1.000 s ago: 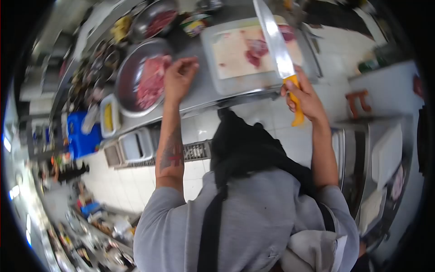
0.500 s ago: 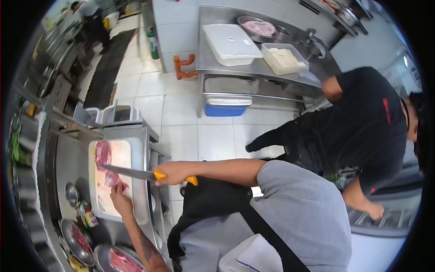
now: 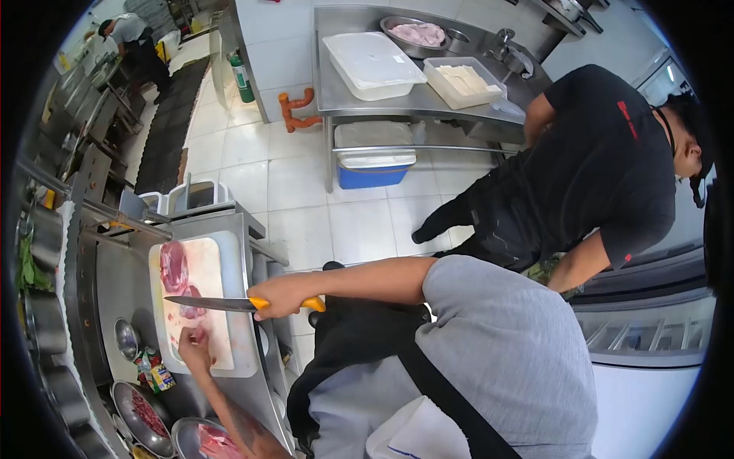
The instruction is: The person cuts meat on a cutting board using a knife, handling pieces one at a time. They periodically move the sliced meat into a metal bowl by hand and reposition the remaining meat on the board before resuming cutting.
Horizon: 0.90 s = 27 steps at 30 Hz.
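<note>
My right hand (image 3: 281, 296) grips a knife (image 3: 218, 304) by its yellow handle, the long blade reaching left across the cutting board (image 3: 205, 264). On the board's far part lies a large piece of red meat (image 3: 174, 262). A smaller cut of meat (image 3: 193, 312) rests just nearer, partly behind the blade. My left hand (image 3: 196, 353) is closed around a small piece of meat (image 3: 199, 335) on the near half of the board, apart from the knife. Its fingers partly hide that piece.
Left of the board are a small metal bowl (image 3: 127, 338) and colourful packets (image 3: 157, 373). Nearer stand metal bowls of cut meat (image 3: 145, 413). A co-worker (image 3: 566, 183) bends close on my right. A steel table (image 3: 348, 107) holds lidded and open containers.
My left hand has moved toward me with a small piece, away from the larger meat. The knife has shifted slightly nearer. The co-worker's near hand has gone lower, out of sight.
</note>
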Available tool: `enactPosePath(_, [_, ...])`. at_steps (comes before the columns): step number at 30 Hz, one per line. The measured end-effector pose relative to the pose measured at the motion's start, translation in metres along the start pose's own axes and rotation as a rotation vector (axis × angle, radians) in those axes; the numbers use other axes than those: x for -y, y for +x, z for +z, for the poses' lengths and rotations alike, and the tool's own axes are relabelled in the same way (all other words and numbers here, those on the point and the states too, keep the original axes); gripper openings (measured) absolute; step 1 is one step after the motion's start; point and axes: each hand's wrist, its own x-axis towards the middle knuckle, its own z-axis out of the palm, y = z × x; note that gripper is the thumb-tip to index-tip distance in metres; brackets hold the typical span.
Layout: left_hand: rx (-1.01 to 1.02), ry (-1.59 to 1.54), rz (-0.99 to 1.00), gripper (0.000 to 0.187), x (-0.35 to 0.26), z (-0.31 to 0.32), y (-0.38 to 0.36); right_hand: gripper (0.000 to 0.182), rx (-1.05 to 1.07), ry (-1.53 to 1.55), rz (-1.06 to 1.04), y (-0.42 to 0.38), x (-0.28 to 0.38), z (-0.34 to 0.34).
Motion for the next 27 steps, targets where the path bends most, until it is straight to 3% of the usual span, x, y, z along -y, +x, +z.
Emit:
enactPosePath(2, [0.052, -0.036, -0.096, 0.02, 0.01, -0.007, -0.009, 0.039, -0.009, 0.011, 0.013, 0.001, -0.004, 0.001])
enactPosePath(4, [-0.071, -0.519, -0.334, 0.021, -0.001, -0.026, -0.025, 0.043, -0.006, 0.038, 0.027, 0.001, -0.007, 0.004])
enactPosePath(5, [-0.073, -0.516, -0.342, 0.021, -0.006, -0.031, -0.03, 0.043, 0.002, 0.04, 0.027, 0.001, -0.008, 0.005])
enactPosePath(7, [-0.335, -0.603, -0.42, 0.018, -0.016, -0.035, -0.033, 0.042, 0.009, 0.018, 0.033, 0.002, -0.011, 0.005])
enactPosePath(8, [-0.372, -0.648, -0.274, 0.018, 0.002, -0.028, -0.025, 0.042, 0.047, 0.017, 0.025, 0.004, -0.026, 0.004])
enactPosePath(9, [-0.437, -0.656, -0.159, 0.019, 0.024, -0.033, -0.03, 0.045, -0.056, -0.083, -0.094, 0.015, -0.047, 0.008])
enactPosePath(10, [-0.42, -0.369, -0.215, 0.023, 0.013, -0.049, -0.037, 0.049, -0.127, -0.159, -0.243, 0.033, -0.056, 0.018])
enactPosePath(11, [-0.538, -0.202, -0.218, 0.026, -0.037, -0.054, -0.04, 0.047, -0.061, 0.085, -0.031, 0.007, -0.013, -0.001])
enactPosePath(12, [-0.618, -0.282, -0.285, 0.032, -0.034, -0.037, -0.041, 0.043, -0.136, 0.011, -0.084, 0.02, -0.028, 0.007])
enactPosePath(13, [-0.637, -0.291, -0.203, 0.039, -0.05, -0.026, -0.047, 0.038, 0.013, 0.119, 0.127, 0.021, -0.005, -0.004])
enactPosePath(14, [-0.596, -0.075, -0.036, 0.043, -0.043, -0.004, -0.052, 0.044, -0.018, 0.193, 0.131, 0.02, 0.013, -0.004])
enactPosePath(15, [-0.356, 0.183, -0.06, 0.042, -0.027, 0.018, -0.061, 0.043, 0.001, 0.23, 0.122, 0.024, 0.004, 0.001])
enactPosePath(16, [-0.268, 0.168, 0.069, 0.037, -0.016, 0.036, -0.066, 0.039, 0.018, 0.193, 0.109, 0.03, 0.006, 0.009])
enactPosePath(18, [-0.493, 0.078, -0.048, 0.029, -0.03, 0.04, -0.088, 0.036, 0.04, 0.148, 0.1, 0.04, 0.022, 0.022])
enactPosePath(20, [-0.499, -0.001, -0.146, 0.026, -0.031, 0.032, -0.081, 0.027, 0.018, -0.318, 0.117, 0.046, 0.031, 0.027])
enactPosePath(21, [-0.498, -0.091, -0.23, 0.024, -0.033, 0.033, -0.077, 0.027, 0.032, -0.322, 0.13, 0.054, 0.025, 0.032])
enactPosePath(22, [-0.536, -0.045, -0.106, 0.021, -0.038, 0.035, -0.066, 0.024, -0.008, -0.507, -0.007, 0.064, 0.015, 0.033])
enactPosePath(23, [-0.541, -0.055, -0.115, 0.021, -0.038, 0.037, -0.057, 0.022, -0.042, -0.695, -0.145, 0.075, 0.016, 0.037])
enactPosePath(27, [-0.514, 0.0, -0.069, 0.018, -0.025, 0.047, -0.039, 0.024, 0.04, -0.794, -0.044, 0.078, 0.044, 0.037])
